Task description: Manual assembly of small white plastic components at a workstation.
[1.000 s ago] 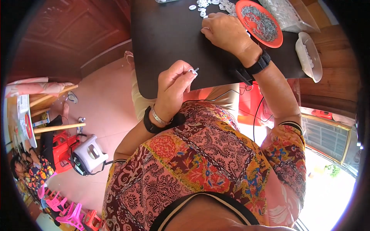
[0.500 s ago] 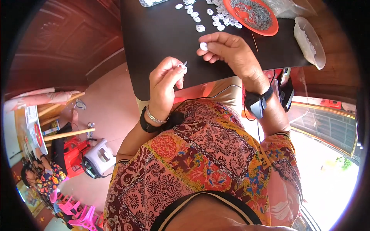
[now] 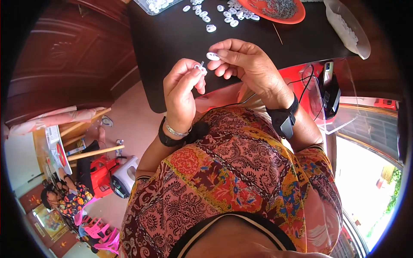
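In the head view, the left hand (image 3: 180, 88) and the right hand (image 3: 254, 71) meet over the near edge of a dark surface (image 3: 172, 41). The left fingers pinch a small white fitting (image 3: 202, 69), from which a thin grey pin (image 3: 202, 63) sticks up. The right fingers grasp a white oval piece (image 3: 212, 56) between thumb and forefinger, with the other fingers curled below it. The two white parts are close together but apart.

Beyond the hands stands a round red plate (image 3: 297, 18), cut off by the top edge; a heap of small grey metal bits (image 3: 282, 8) lies in it. At the top left, a clear shallow tub (image 3: 150, 13), also cut off, holds a pile of white pieces (image 3: 157, 5). At the right end, a long translucent dish (image 3: 364, 49) with a rounded end has more small white bits (image 3: 347, 31) along its inside.

Loose white ovals (image 3: 234, 18) lie scattered between the tub and the plate, some touching one another. A thin brown stick (image 3: 278, 34) lies just below the plate.
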A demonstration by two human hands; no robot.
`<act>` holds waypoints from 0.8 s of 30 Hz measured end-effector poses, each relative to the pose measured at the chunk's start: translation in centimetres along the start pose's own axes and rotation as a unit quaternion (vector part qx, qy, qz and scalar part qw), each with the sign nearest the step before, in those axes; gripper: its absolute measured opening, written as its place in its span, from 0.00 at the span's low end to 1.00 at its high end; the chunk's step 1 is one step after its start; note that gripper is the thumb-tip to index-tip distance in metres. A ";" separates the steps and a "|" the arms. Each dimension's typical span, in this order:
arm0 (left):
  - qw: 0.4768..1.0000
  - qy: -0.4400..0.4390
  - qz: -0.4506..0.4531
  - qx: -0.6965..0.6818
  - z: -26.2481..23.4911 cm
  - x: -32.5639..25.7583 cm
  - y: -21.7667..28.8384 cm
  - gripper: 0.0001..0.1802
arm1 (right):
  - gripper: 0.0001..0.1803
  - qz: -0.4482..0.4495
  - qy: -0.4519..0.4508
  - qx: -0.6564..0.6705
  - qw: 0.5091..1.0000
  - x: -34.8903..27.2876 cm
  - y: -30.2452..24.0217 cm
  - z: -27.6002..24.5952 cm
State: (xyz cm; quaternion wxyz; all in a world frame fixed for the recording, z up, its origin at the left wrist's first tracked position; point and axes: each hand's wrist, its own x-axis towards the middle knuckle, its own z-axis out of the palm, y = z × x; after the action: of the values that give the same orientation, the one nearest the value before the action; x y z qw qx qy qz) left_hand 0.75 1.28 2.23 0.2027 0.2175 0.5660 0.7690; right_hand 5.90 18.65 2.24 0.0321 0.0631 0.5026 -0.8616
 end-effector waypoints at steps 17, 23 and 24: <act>0.999 -0.016 -0.011 -0.028 -0.4 0.3 -0.7 0.08 | 0.08 -0.104 -0.004 -0.188 0.977 0.3 0.9 0.5; 0.999 0.006 0.014 -0.048 -0.4 0.1 -0.9 0.09 | 0.09 -0.166 0.043 -0.212 0.962 0.1 1.6 1.9; 0.998 0.011 0.022 -0.055 -0.4 0.1 -0.8 0.09 | 0.09 -0.165 0.042 -0.212 0.962 0.2 1.8 1.9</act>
State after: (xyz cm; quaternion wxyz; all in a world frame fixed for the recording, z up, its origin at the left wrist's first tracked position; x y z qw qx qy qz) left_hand 0.57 1.27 1.34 0.1912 0.2104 0.5203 0.8053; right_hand 5.78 16.09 1.60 -0.1188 0.0075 0.6777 -0.7256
